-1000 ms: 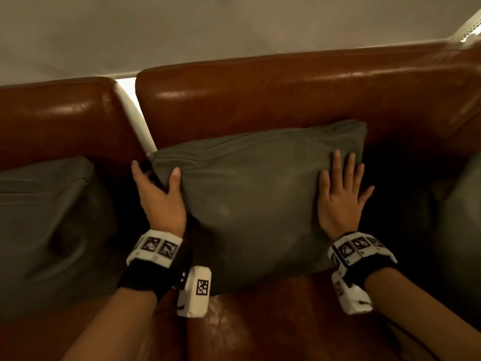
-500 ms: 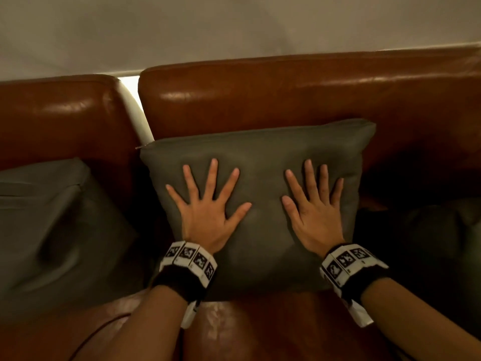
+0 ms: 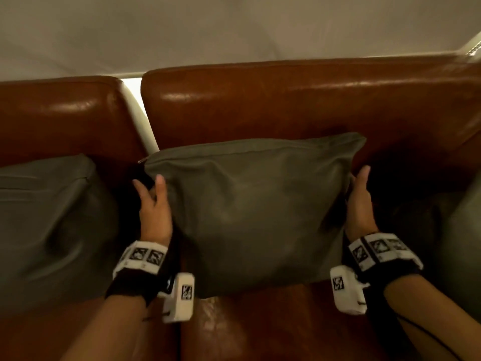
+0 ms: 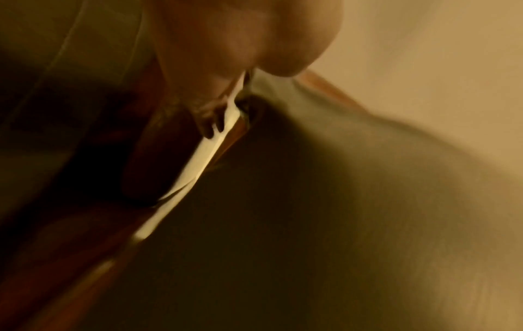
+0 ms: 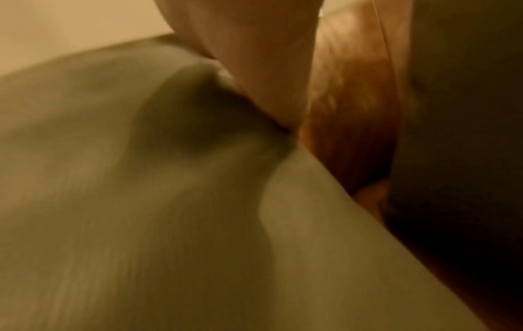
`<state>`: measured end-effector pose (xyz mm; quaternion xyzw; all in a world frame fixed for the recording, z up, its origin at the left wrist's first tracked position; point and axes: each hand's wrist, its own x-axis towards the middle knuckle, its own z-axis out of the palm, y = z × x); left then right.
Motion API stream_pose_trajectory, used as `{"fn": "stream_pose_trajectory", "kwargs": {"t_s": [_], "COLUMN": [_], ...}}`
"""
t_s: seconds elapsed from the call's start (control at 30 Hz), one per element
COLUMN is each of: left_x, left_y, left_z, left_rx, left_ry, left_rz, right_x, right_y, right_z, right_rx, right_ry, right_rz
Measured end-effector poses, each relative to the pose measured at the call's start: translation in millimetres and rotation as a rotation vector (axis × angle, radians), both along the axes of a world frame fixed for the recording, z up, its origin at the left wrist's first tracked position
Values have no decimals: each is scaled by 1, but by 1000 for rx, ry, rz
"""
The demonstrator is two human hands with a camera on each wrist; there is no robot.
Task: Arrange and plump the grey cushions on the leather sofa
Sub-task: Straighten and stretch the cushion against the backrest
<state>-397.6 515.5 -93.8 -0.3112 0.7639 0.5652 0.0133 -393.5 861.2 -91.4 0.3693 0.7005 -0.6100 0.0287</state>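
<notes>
The middle grey cushion (image 3: 250, 209) leans upright against the brown leather sofa back (image 3: 286, 100). My left hand (image 3: 153, 204) grips its left edge, thumb on the front face and fingers going behind. On the right edge my right hand (image 3: 360, 201) holds it the same way, thumb up and fingers hidden behind the fabric. The blurred left wrist view shows the cushion (image 4: 339, 224) beside my fingers. In the right wrist view the cushion (image 5: 141, 201) is dented where my thumb presses in.
A second grey cushion (image 3: 46, 225) slumps on the left seat. Part of a third grey cushion (image 3: 463, 243) shows at the right edge. A pale gap (image 3: 140, 121) splits the two back sections. A plain wall (image 3: 234, 27) rises behind, and the leather seat (image 3: 260, 321) lies in front.
Half a second ago both palms lay flat and spread on the cushion's front. Now each hand has slid outward to a side edge and holds it.
</notes>
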Motion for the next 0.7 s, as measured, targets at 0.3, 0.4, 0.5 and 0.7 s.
{"fn": "stream_pose_trajectory", "kwargs": {"t_s": [0.3,0.4,0.5,0.7], "left_x": [22,32,36,51], "left_y": [-6,-16,-21,-23], "left_z": [55,56,76,78], "left_rx": [322,304,332,269], "left_ry": [84,3,34,46], "left_rz": [187,116,77,59], "right_x": [21,32,35,37], "right_y": [17,25,41,-48], "right_z": [66,69,73,108], "right_rx": [-159,-22,66,840], "right_ry": [138,125,104,330], "right_rz": [-196,-140,-77,199]}}
